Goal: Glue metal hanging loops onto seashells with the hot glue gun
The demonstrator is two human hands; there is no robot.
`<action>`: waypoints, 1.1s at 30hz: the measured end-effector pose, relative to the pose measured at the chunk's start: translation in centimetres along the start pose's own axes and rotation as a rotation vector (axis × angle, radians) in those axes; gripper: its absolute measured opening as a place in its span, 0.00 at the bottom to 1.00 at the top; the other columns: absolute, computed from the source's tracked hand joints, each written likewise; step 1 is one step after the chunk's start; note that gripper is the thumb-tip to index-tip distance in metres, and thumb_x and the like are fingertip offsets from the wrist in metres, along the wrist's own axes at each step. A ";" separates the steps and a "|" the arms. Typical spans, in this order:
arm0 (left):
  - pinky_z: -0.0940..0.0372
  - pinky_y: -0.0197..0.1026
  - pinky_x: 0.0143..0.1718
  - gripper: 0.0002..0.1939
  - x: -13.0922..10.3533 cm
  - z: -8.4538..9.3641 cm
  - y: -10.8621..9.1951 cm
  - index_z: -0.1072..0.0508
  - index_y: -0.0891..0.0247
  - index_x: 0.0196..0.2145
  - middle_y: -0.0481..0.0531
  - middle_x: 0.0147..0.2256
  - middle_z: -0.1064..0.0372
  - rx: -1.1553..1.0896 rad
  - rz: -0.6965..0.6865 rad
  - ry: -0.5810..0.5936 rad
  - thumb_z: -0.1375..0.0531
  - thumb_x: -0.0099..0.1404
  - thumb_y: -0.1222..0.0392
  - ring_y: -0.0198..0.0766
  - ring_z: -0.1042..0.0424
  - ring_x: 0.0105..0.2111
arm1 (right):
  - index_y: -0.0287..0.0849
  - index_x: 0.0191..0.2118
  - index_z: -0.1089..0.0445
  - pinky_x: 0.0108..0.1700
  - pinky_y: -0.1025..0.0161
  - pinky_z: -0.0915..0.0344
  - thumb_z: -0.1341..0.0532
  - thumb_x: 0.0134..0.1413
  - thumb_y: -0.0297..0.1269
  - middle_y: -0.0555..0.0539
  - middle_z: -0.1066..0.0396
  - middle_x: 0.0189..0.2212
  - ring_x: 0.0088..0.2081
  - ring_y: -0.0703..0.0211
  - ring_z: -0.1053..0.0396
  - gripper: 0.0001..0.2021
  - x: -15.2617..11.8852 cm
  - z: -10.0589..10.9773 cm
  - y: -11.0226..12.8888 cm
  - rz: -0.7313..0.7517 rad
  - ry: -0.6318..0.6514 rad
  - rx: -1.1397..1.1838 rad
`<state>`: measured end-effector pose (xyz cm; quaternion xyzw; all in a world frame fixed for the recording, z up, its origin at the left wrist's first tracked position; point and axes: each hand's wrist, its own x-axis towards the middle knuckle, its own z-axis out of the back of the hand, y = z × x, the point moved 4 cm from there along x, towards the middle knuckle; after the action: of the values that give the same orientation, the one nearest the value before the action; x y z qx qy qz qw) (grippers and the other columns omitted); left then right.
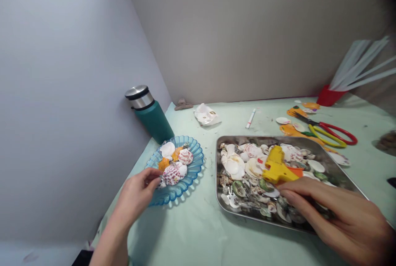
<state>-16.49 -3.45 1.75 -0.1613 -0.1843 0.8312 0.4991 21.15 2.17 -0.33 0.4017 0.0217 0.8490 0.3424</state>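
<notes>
My left hand is at the left edge of a blue scalloped plate, its thumb and fingertips pressed together beside the shells; what they hold is too small to make out. On the plate lie a speckled shell, a striped shell, a white shell and orange pieces. My right hand reaches over the metal tray of mixed shells, fingers closed at the lower end of a yellow glue gun. The gun's handle is partly hidden, so the grip is unclear.
A green bottle leans behind the plate. Farther back are a crumpled wrapper, a white marker and a brown clip. Scissors, orange pieces and a red cup of white sticks are at right.
</notes>
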 end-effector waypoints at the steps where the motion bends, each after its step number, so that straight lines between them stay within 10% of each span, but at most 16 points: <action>1: 0.35 0.40 0.36 0.14 0.6 0.1 0.3 0.24 0.61 0.36 0.52 0.35 0.22 -0.017 -0.017 0.028 0.45 0.57 0.53 0.45 0.25 0.35 | 0.47 0.39 0.30 0.32 0.65 0.32 0.44 0.62 0.40 0.50 0.22 0.33 0.30 0.59 0.24 0.06 0.0 0.0 0.0 0.001 0.003 0.001; 10: 0.35 0.40 0.37 0.11 3.9 0.3 1.2 0.26 0.61 0.35 0.52 0.34 0.23 0.141 -0.078 -0.088 0.45 0.57 0.58 0.44 0.25 0.35 | 0.47 0.39 0.30 0.31 0.61 0.31 0.45 0.62 0.41 0.48 0.22 0.33 0.31 0.55 0.24 0.08 -0.1 -0.3 0.0 -0.037 0.007 0.058; 25: 0.35 0.51 0.44 0.25 0.4 -4.8 -3.7 0.34 0.68 0.49 0.63 0.45 0.38 0.430 -0.287 -0.332 0.41 0.59 0.50 0.54 0.35 0.48 | 0.44 0.38 0.30 0.32 0.65 0.32 0.42 0.60 0.31 0.49 0.23 0.32 0.30 0.59 0.25 0.04 0.9 0.2 0.8 -0.035 0.050 0.178; 33: 0.35 0.51 0.45 0.22 0.6 -3.9 -4.4 0.34 0.69 0.52 0.64 0.46 0.37 0.587 -0.387 -0.296 0.46 0.62 0.58 0.54 0.35 0.44 | 0.42 0.37 0.31 0.32 0.66 0.34 0.42 0.60 0.27 0.48 0.25 0.30 0.29 0.61 0.27 0.04 1.3 0.4 1.2 -0.052 0.034 0.237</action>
<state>-11.58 -0.45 0.36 0.1480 -0.0353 0.7533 0.6398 20.21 1.94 1.15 0.4242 0.1383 0.8380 0.3142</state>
